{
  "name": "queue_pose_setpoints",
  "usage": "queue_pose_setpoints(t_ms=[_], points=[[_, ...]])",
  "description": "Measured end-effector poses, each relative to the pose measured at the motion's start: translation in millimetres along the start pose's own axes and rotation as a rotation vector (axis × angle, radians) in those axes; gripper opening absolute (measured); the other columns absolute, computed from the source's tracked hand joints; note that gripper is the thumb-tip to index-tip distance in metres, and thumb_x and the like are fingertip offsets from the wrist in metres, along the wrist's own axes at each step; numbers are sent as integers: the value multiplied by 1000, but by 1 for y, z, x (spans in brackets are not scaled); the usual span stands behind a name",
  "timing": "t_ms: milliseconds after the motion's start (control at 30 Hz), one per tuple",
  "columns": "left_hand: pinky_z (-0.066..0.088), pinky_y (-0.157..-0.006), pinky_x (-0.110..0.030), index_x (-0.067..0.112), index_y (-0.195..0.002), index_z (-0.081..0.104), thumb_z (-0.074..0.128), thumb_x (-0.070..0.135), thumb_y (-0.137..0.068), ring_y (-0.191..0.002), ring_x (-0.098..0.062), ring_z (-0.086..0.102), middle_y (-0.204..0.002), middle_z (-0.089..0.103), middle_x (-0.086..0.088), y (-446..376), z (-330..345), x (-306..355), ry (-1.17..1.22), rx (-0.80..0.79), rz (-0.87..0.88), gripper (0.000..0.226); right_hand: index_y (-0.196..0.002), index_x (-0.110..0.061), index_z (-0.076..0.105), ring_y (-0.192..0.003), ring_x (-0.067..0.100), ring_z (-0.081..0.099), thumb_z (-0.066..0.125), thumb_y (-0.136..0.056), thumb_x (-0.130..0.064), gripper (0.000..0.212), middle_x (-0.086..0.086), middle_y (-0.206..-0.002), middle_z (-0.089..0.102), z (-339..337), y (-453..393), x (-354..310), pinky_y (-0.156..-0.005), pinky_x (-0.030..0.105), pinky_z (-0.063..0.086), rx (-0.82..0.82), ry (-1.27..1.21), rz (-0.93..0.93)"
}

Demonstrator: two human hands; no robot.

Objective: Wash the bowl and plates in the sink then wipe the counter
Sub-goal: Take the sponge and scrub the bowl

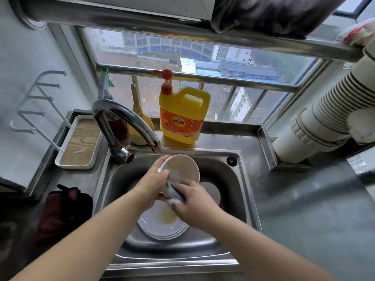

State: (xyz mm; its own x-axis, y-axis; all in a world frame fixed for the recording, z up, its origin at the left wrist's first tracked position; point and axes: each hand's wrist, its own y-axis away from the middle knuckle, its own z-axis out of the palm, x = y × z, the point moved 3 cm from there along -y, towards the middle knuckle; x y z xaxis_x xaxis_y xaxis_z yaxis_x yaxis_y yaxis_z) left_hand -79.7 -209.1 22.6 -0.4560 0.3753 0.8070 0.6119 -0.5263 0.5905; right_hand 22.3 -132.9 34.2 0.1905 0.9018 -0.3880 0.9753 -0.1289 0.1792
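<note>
At the far left, a white tray (78, 142) with a wooden bottom lies on the steel counter (300, 199), and a dark red cloth (65, 211) sits in front of it. The curved faucet (123, 122) reaches over the sink (233, 179). The left hand (153, 187) holds the white bowl (180, 169) tilted above the sink, with its fingers curled around the near rim. Under the hands, a stack of white plates (162, 226) rests in the basin, and the top plate has a yellow stain. The right hand (192, 203) grips a soapy cloth (174, 192) and presses it on the lower edge of the bowl. A yellow detergent bottle (182, 114) stands behind the sink, near the window.
</note>
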Motion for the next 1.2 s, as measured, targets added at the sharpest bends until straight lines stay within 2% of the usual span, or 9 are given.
queue_pose_setpoints(t_ms=[167, 300, 433, 633, 767, 833, 967, 1100, 1200], points=[[55, -58, -41, 37, -125, 48, 32, 5, -89, -97, -39, 60, -120, 54, -18, 6, -8, 8, -128, -192, -112, 51, -108, -39, 68, -108, 27, 44, 79, -59, -35, 51, -7, -127, 59, -45, -14, 34, -93, 37, 31, 2, 757, -490], [55, -60, -39, 38, -131, 44, 40, 15, -80, -91, -38, 63, -119, 59, -20, 11, -8, 26, -110, -295, -81, 56, -113, -38, 65, -116, 28, 38, 64, -72, -29, 42, -9, -137, 50, -73, -23, 35, -101, 39, 26, 139, 1035, -621], [56, -64, -45, 34, -122, 49, 36, 20, -96, -83, -38, 65, -108, 61, -18, 13, -4, 25, -53, -166, -50, 32, -97, -22, 73, -91, 33, 58, 76, -57, -39, 44, 8, -117, 66, -42, -7, 21, -82, 41, 32, 143, 893, -330], [58, -67, -41, 47, -123, 46, 41, 35, -97, -72, -31, 70, -112, 62, -11, 21, -5, 2, -195, -254, -68, 30, -67, -27, 71, -67, 22, 55, 70, -59, -61, 35, -12, -77, 68, -12, 12, 7, -63, 29, 38, 99, 629, -308], [41, -101, -38, 65, -124, 38, 51, 82, -66, -128, -19, 45, -145, 35, 8, 20, -23, 11, -456, -368, 216, 62, -85, -29, 71, -73, 21, 49, 63, -75, -57, 31, -17, -92, 68, -38, 8, 2, -64, 31, 35, -10, 531, -384], [26, -113, -31, 59, -109, 53, 66, 73, -62, -138, -3, 23, -150, 21, 21, 27, -30, 20, -640, -443, 405, 51, -99, -28, 69, -80, 20, 44, 56, -83, -56, 35, -16, -108, 65, -54, 4, 7, -70, 32, 33, -95, 503, -379], [25, -107, -9, 44, -81, 64, 81, 25, -72, -132, 12, 27, -133, 49, 22, 29, -34, 34, -709, -467, 551, 27, -96, -28, 68, -79, 18, 43, 61, -78, -55, 33, -18, -114, 63, -76, 0, 12, -80, 37, 44, -108, 342, -402], [49, -89, -31, 39, -78, 71, 87, 42, -58, -102, -8, 58, -106, 64, 3, 28, -35, 37, -435, -435, 464, 25, -107, -29, 70, -98, 14, 59, 80, -65, -47, 47, -14, -118, 62, -86, -1, 29, -89, 34, 48, 54, 17, -259], [50, -74, -20, 17, -78, 73, 89, 47, -50, -77, -8, 59, -79, 64, 0, 30, -36, 27, -65, -466, 412, 44, -123, -25, 62, -108, 9, 53, 86, -62, -32, 66, -8, -121, 54, -91, 3, 43, -98, 32, 47, 219, -352, 16]])
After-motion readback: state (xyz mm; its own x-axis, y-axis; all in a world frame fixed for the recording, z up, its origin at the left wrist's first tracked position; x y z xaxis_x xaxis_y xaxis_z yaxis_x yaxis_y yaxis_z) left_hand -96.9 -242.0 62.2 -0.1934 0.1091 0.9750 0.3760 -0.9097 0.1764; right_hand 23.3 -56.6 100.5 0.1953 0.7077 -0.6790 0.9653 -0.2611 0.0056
